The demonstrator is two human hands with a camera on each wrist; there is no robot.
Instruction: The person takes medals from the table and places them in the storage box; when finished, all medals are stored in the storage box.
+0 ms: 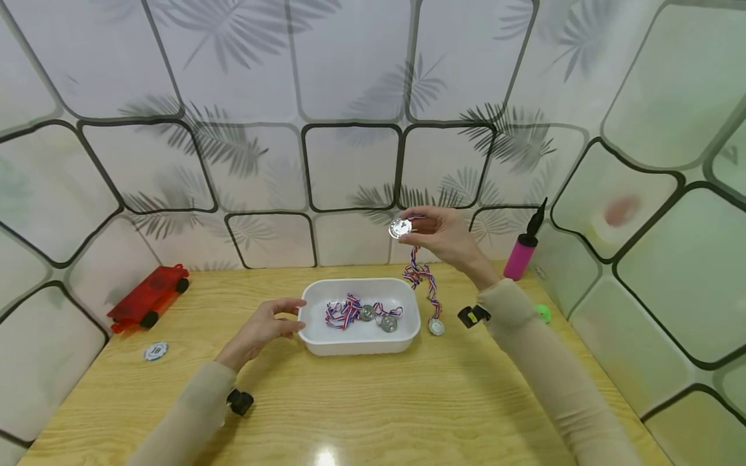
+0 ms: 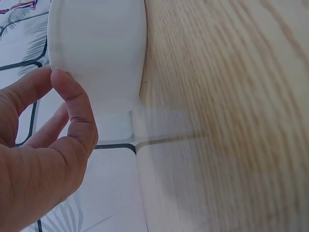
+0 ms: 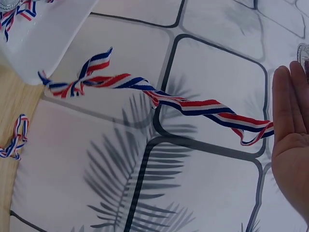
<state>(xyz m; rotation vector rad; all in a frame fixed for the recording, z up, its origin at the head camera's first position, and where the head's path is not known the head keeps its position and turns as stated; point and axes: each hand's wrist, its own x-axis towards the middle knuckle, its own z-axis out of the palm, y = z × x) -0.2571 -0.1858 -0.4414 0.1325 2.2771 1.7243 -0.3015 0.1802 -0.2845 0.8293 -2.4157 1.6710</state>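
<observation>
My right hand [image 1: 437, 234] pinches a silver medal [image 1: 400, 228] between thumb and fingers, raised above the back of the table. Its red, white and blue ribbon [image 3: 193, 105] hangs down from the hand, twisted. Below it, a second silver medal [image 1: 436, 327] lies on the table with its ribbon, right of a white plastic tub [image 1: 358, 348]. Inside the tub are two silver medals [image 1: 366, 313] with bunched ribbons. At the tub's left end, my left hand [image 1: 269, 328] holds the rim with thumb and fingertips, the fingers bent in the left wrist view.
A red toy car [image 1: 153, 296] stands at the back left, with a poker chip [image 1: 155, 351] in front of it. To the back right is a pink and black hand pump [image 1: 522, 249], near a small green object [image 1: 543, 313]. Patterned walls border the wooden table [image 1: 361, 408].
</observation>
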